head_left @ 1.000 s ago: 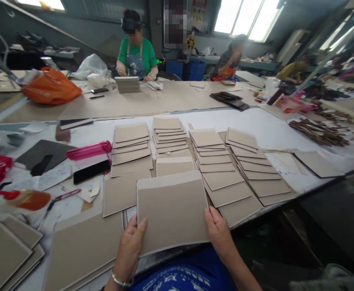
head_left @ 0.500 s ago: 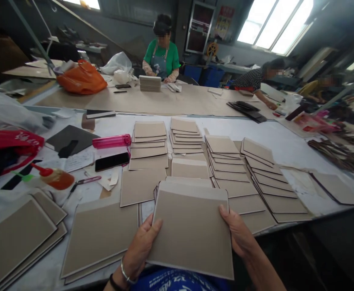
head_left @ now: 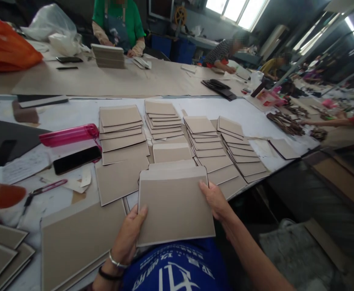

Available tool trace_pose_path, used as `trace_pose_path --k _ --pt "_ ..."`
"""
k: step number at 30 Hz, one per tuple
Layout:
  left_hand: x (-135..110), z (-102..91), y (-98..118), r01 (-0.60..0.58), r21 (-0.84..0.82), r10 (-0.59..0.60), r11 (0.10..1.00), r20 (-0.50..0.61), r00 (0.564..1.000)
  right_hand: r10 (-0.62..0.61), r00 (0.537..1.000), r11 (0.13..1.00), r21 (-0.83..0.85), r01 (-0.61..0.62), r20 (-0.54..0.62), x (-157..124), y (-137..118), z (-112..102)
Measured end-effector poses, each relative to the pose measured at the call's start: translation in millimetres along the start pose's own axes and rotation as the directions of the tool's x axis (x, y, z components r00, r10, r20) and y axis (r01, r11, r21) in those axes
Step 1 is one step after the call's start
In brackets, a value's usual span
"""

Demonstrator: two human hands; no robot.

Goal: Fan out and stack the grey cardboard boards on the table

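- Both hands grasp one beige panel (head_left: 175,210): the left hand (head_left: 131,230) pinches its left edge, thumb on the face, and the right hand (head_left: 215,200) its right edge, higher up.
- The panel sits between the hands, tilted, pale strip at the top, its lower edge in front of the blue garment (head_left: 177,268).
- Just beyond its top shows another pale edge; whether the hands hold that too, I cannot tell.
- Farther beyond the grip, overlapping panels lie in rows on the white table (head_left: 246,115).
- Left of the grip, near the left hand, lie larger panels (head_left: 76,238); farther left, a pile (head_left: 1,250) cut off by the view's edge.
- Beyond those, left of the grip: a cutter (head_left: 47,187), a phone (head_left: 77,160) and a pink case (head_left: 70,135).
- Well beyond the grip, a co-worker in green (head_left: 134,22) is at the far table (head_left: 152,83).
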State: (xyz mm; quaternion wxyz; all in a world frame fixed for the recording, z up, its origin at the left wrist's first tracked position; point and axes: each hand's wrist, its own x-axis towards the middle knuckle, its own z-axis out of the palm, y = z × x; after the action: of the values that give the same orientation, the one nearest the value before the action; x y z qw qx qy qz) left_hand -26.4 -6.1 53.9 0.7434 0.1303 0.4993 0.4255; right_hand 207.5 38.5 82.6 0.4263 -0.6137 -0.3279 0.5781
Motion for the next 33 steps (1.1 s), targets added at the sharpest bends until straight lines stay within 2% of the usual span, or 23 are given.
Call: trace_pose_path --k 3,6,8,10,11,13,14,16,19,21,24,28,30,33 --pt "3.6 -4.1 4.8 0.098 -0.054 -0.093 0.994 0.078 0.993 0.065 0.996 0.993 0.094 -0.071 0.065 8.5 3.3 0.0" --pt "13.0 -11.7 6.6 0.120 -0.042 -0.112 0.992 0.161 0.981 0.088 0.994 0.993 0.072 -0.093 0.069 20.9 10.1 -0.7" --pt "21.4 -16.1 6.2 0.109 -0.035 -0.101 0.993 0.180 0.978 0.072 0.996 0.997 -0.032 -0.070 0.052 31.3 14.5 -1.0" --pt "29.6 -19.2 5.1 0.085 -0.040 -0.076 0.996 0.174 0.982 -0.015 0.999 0.968 -0.251 0.006 -0.032 42.3 18.1 0.1" --pt "33.2 -20.3 4.6 0.068 -0.043 -0.060 0.997 0.167 0.984 -0.096 0.991 0.916 -0.398 0.050 -0.095 47.3 20.0 1.9" --pt "38.7 -21.9 4.0 0.036 -0.042 -0.029 0.998 0.145 0.989 -0.304 0.939 0.723 -0.680 0.118 -0.160 55.3 25.2 9.2" --pt "40.6 -22.4 3.8 0.021 -0.042 -0.016 0.999 0.134 0.991 -0.401 0.906 0.606 -0.781 0.153 -0.134 57.8 29.1 15.1" --pt "42.7 -22.8 3.8 0.008 -0.046 -0.002 0.999 0.120 0.993 -0.518 0.855 0.391 -0.885 0.254 0.016 60.1 40.5 30.2" --pt "43.7 -21.1 4.4 0.021 -0.062 -0.015 0.998 0.091 0.996 -0.519 0.820 0.159 -0.915 0.371 0.243 60.0 62.9 54.0" --pt "43.7 -18.9 5.0 0.029 -0.069 -0.024 0.997 0.072 0.997 -0.478 0.824 0.072 -0.922 0.382 0.304 60.0 75.4 64.4" --pt "42.3 -17.1 4.8 0.044 -0.057 -0.041 0.997 0.053 0.998 -0.430 0.849 0.049 -0.931 0.362 0.307 59.2 81.6 69.9" --pt "45.2 -23.3 0.2 0.127 -0.036 -0.127 0.991 0.000 0.992 -0.392 0.874 0.128 -0.924 0.360 0.286 50.3 71.4 76.3" --pt "50.2 -27.6 -2.5 0.157 -0.003 -0.157 0.988 -0.006 0.988 -0.379 0.851 0.145 -0.885 0.442 0.363 44.6 66.5 83.1" --pt "55.0 -28.8 -3.0 0.133 0.093 -0.130 0.987 -0.046 0.991 -0.365 0.824 0.192 -0.831 0.521 0.433 37.7 65.3 91.0"
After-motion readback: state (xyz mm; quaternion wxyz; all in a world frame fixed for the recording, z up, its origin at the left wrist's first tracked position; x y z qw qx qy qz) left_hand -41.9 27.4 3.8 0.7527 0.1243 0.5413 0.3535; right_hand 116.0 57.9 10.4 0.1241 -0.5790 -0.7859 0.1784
